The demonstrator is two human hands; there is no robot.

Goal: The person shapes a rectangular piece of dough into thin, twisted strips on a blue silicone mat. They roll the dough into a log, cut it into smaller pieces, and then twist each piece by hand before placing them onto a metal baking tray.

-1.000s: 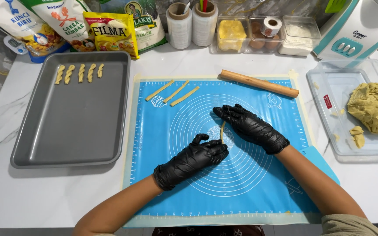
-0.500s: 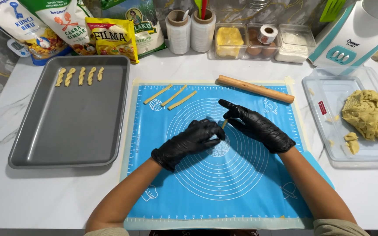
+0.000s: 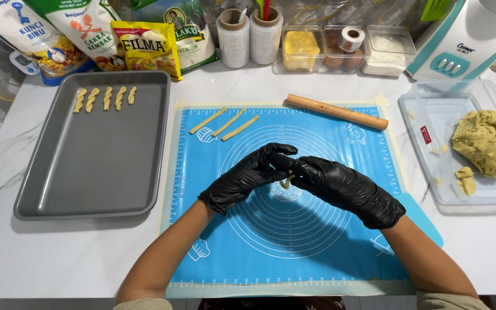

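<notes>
Both of my hands wear black gloves and meet over the middle of the blue silicone mat (image 3: 317, 252). My left hand (image 3: 248, 177) and my right hand (image 3: 340, 186) pinch a thin strip of yellow dough (image 3: 286, 182) between their fingertips; it hangs bent just above the mat. Three straight dough strips (image 3: 225, 123) lie at the mat's far left. Several twisted dough pieces (image 3: 104, 99) sit in a row at the far end of the grey baking tray (image 3: 93, 183) on the left.
A wooden rolling pin (image 3: 336, 111) lies across the mat's far edge. A clear tray (image 3: 431, 155) on the right holds a lump of yellow dough (image 3: 489, 142). Flour bags, rolls, small containers and a white appliance (image 3: 460, 40) line the back.
Both hands have come closer together and nearer to me. The dough strip, held upright a second ago, now bends between the fingertips.
</notes>
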